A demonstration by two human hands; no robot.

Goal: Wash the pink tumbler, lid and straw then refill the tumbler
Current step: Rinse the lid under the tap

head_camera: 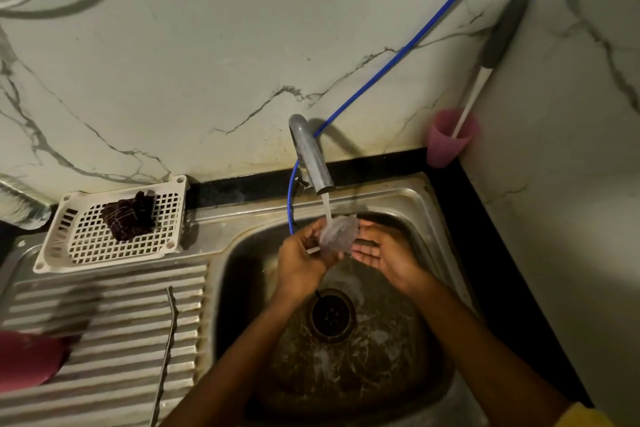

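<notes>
A clear, round plastic lid [338, 233] sits under a running stream of water [326, 205] from the curved steel tap [309, 156], pinched at its edge by the fingers of the left hand [300, 263] above the basin of a stainless steel sink [408, 191]. The right hand [384, 255] lies open and cupped just beside the lid, palm up, gripping nothing. By the look of it, the lid's rinse is the step in hand; the next move likely calls for turning the lid so water reaches both faces, then setting it aside to drain without letting the slick plastic slip toward the dark round drain [332, 315] below.

On the ribbed steel draining board [114, 340] to the left lies a thin metal straw with a bent tip [166, 354], and at the frame's left edge a pink rounded shape, probably the pink tumbler [26, 362], is blurred and only partly in view. A white perforated plastic tray [86, 243] holds a dark, knobbly scrubbing pad [130, 218]. A blue hose [398, 52] runs from the tap up the white marble-patterned wall [173, 62]. In the far corner a small pink plastic cup [446, 146] holds a long white-and-grey brush [491, 55], leaning against the wall. The basin's floor looks scuffed and wet.
</notes>
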